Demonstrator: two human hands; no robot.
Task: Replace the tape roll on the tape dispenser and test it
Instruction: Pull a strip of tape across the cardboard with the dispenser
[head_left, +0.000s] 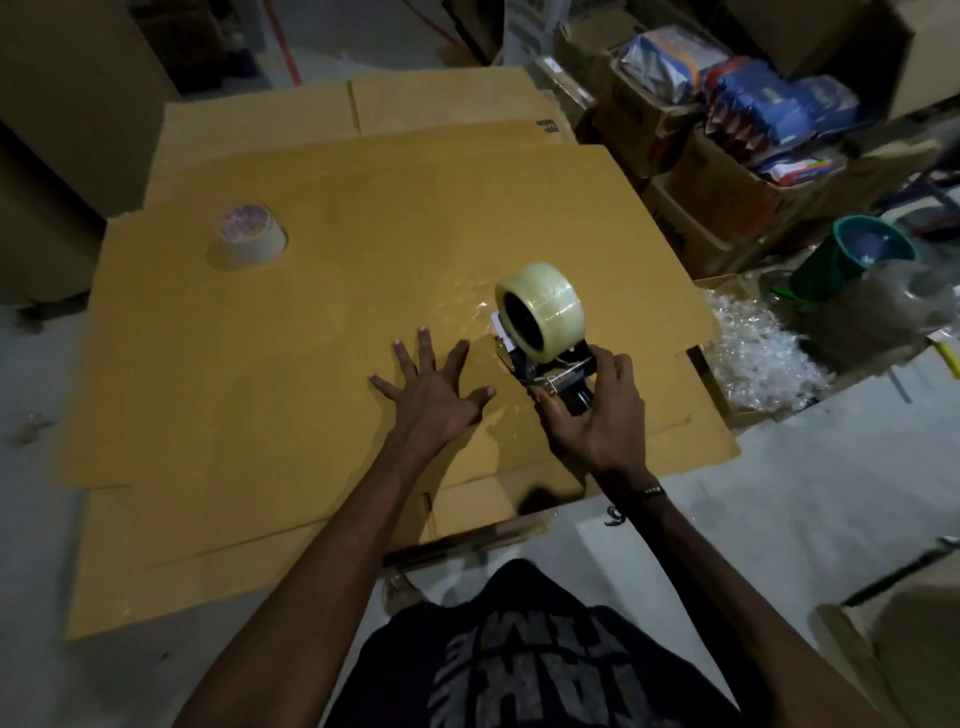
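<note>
**Tape dispenser with a fresh roll, held against flattened cardboard**

The tape dispenser (550, 371) lay low over the right part of a flattened cardboard sheet (311, 364), its front end down at the surface. A full roll of clear tape (543, 309) sat on its hub, standing on edge, the dark core turned toward the camera. The right hand (597, 410) was wrapped around the dispenser's handle — fingers curled over the top, thumb along the near side. A glossy strip of clear tape (472, 296) lay on the cardboard just beyond and left of the roll; whether it joined the roll could not be told.

The left hand (434, 387) pressed flat on the cardboard just beside the dispenser, fingers spread wide, holding nothing.

A second roll (249, 234) — smaller, pale, lying flat — rested well apart on the sheet's far left. Further flattened cardboard lay beneath and beyond the sheet. To the right stood open boxes of blue packets (769, 104), a green bucket (852, 254) and a box of crumpled clear plastic (758, 353).
</note>
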